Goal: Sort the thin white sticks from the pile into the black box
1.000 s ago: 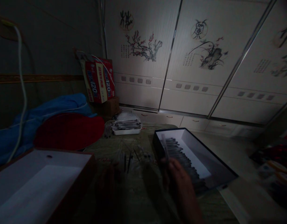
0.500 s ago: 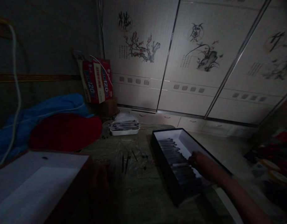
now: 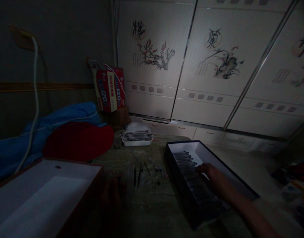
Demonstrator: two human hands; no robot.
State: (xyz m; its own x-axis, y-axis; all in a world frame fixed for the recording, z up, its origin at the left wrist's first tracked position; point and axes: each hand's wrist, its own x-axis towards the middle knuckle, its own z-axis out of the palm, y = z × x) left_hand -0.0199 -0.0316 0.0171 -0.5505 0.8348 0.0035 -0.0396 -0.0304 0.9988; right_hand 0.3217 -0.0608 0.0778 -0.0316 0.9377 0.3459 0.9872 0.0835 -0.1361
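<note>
My right hand (image 3: 208,173) is over a dark-sided box (image 3: 175,175) with a white inside. Its fingers are bent and pressed together at the ends of a row of pens (image 3: 185,160); what is between them is too dark to make out. On the left, my left hand (image 3: 113,191) is in deep shadow, low over the table, and its fingers cannot be told apart. Just right of it lie pale, clear pen tubes (image 3: 129,175) and thin black sticks like pen refills (image 3: 139,177), with small loose pieces (image 3: 158,182) about them.
A white tray (image 3: 137,143) of pens stands at the table's far edge. An open reddish box (image 3: 75,168) with a white inside fills the left front. Behind it are a red round cloth-like thing (image 3: 80,140), blue fabric (image 3: 67,114) and a white cable (image 3: 36,89).
The view has shifted, so the scene sits a little further right and lower. My right hand has moved slightly toward the pens' far ends. My left hand stays beside the loose pen parts.
</note>
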